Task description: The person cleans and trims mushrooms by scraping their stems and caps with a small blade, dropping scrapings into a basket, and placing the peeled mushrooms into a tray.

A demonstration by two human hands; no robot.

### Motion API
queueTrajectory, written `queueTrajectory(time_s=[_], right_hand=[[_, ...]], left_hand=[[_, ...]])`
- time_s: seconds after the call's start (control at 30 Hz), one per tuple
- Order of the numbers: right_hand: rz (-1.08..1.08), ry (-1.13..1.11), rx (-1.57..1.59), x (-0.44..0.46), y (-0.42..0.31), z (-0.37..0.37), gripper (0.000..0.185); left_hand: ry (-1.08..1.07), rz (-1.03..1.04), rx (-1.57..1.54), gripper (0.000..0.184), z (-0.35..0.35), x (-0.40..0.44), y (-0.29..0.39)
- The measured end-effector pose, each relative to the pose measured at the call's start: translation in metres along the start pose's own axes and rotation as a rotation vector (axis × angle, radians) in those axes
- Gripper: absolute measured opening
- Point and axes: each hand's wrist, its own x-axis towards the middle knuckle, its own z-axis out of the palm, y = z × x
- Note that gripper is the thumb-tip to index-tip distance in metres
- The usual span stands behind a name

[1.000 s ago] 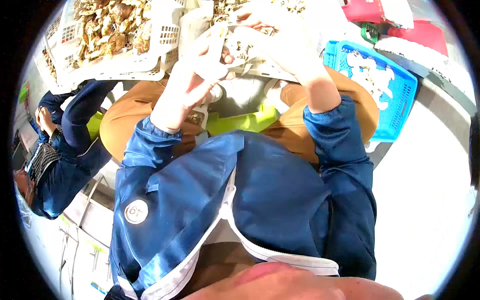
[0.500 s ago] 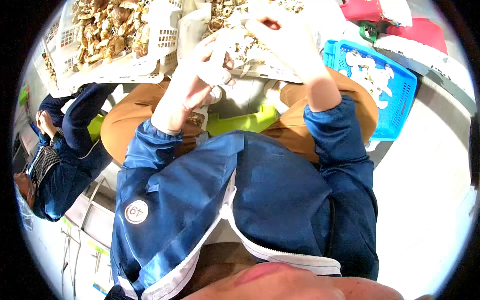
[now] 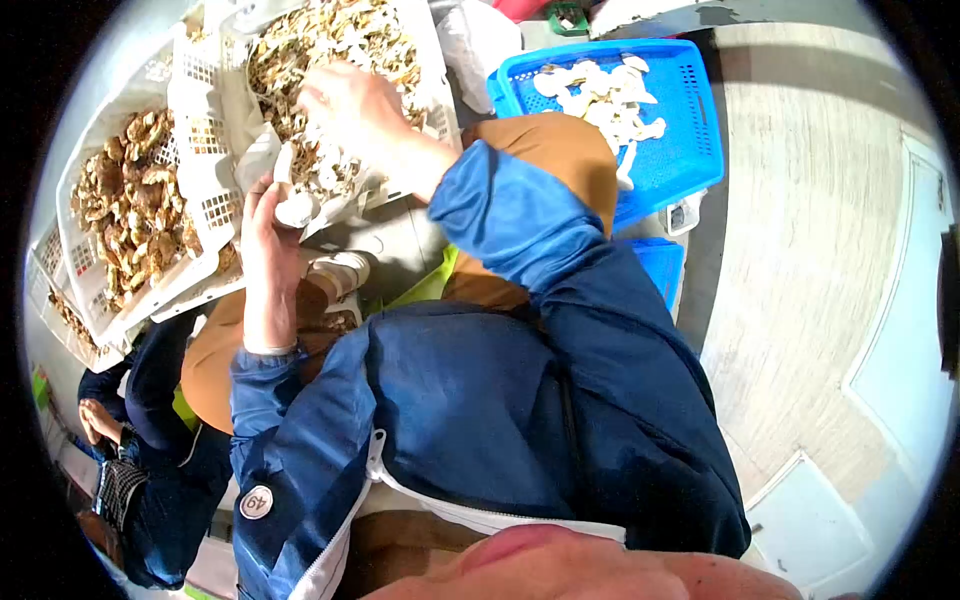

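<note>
My left hand [image 3: 268, 245] holds a pale mushroom [image 3: 297, 209] upright beside the near edge of a white crate, fingers wrapped round it. My right hand [image 3: 362, 112] is over that white crate [image 3: 437, 82], which holds brown and cream peelings [image 3: 345, 35]. The fingers of my right hand are curled together; whatever is between them, if anything, cannot be made out. Left of this crate, another lined white crate [image 3: 208, 135] holds brown, unpeeled mushrooms [image 3: 135, 205].
A blue basket [image 3: 690, 130] with several white mushrooms [image 3: 605, 95] stands by my right knee. Under it are another blue basket [image 3: 655, 268] and a small white container [image 3: 683, 215]. A person [image 3: 165, 500] in dark blue sits at my left, hands together.
The view has swung to the right. My right hand has moved away from the mushroom and over the peelings; my left hand still holds the mushroom, now lower.
</note>
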Motion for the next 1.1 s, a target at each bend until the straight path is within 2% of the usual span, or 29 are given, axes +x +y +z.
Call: queueTrajectory(time_s=[0.07,0.17,0.27,0.3,0.33,0.4,0.5,0.57,0.6,0.63,0.73,0.77,0.8,0.87,0.9,0.93,1.0,1.07,1.1], right_hand=[[-0.127,0.015,-0.014,-0.006,-0.006,0.003,0.013],[-0.128,-0.084,-0.206,-0.012,0.022,0.005,0.009],[-0.089,-0.006,0.147,-0.007,-0.006,-0.029,0.011],[-0.008,0.024,0.164,-0.01,-0.002,-0.036,0.014],[0.298,-0.149,0.3,-0.015,-0.003,-0.049,0.016],[-0.024,-0.05,-0.272,-0.007,0.025,-0.017,0.015],[-0.065,0.366,0.321,0.003,0.02,0.021,0.007],[-0.003,0.281,0.257,-0.002,0.002,-0.023,0.006],[-0.031,0.221,0.224,-0.001,0.01,-0.022,0.006],[0.035,0.188,0.242,-0.006,-0.003,-0.037,0.006],[0.056,-0.016,0.459,-0.008,0.004,-0.036,0.007],[0.033,-0.097,0.158,-0.001,0.04,-0.01,0.007],[0.001,0.02,-0.075,0.004,0.047,0.014,0.007],[-0.148,0.107,0.172,0.004,0.003,0.002,0.007],[-0.143,0.199,0.097,0.004,-0.005,0.003,0.007],[0.071,0.122,0.209,0.006,-0.008,-0.002,0.009],[-0.005,0.219,0.204,0.001,-0.013,-0.013,0.011],[-0.114,0.288,0.41,-0.011,-0.052,-0.047,0.014],[-0.192,0.355,0.492,-0.006,-0.058,-0.034,0.02]], left_hand=[[-0.06,0.034,0.033,0.036,0.012,-0.012,0.004],[-0.06,0.156,0.076,0.034,0.022,-0.025,0.002],[-0.099,0.265,0.126,0.035,0.029,-0.037,0.003],[-0.113,0.273,0.164,0.036,0.03,-0.044,0.0],[-0.134,0.286,0.202,0.036,0.034,-0.049,0.004],[-0.071,0.232,0.084,0.036,0.054,-0.068,0.009],[-0.055,0.265,0.118,0.037,0.047,-0.07,0.006],[-0.049,0.298,0.149,0.036,0.057,-0.083,0.008],[-0.04,0.313,0.165,0.036,0.061,-0.091,0.009],[-0.008,0.288,0.175,0.035,0.064,-0.099,0.011],[-0.026,0.332,0.184,0.037,0.065,-0.119,0.007],[-0.007,0.297,0.186,0.036,0.066,-0.125,0.007],[-0.006,0.355,0.133,0.035,0.053,-0.116,0.002],[-0.072,0.332,0.133,0.036,0.045,-0.127,0.003],[-0.098,0.332,0.16,0.036,0.045,-0.134,0.004],[-0.049,0.327,0.167,0.037,0.042,-0.136,0.003],[0.043,0.33,0.162,0.038,0.035,-0.135,0.0],[0.045,0.366,0.196,0.04,0.04,-0.142,0.003],[0.039,0.381,0.203,0.04,0.049,-0.146,0.005]])
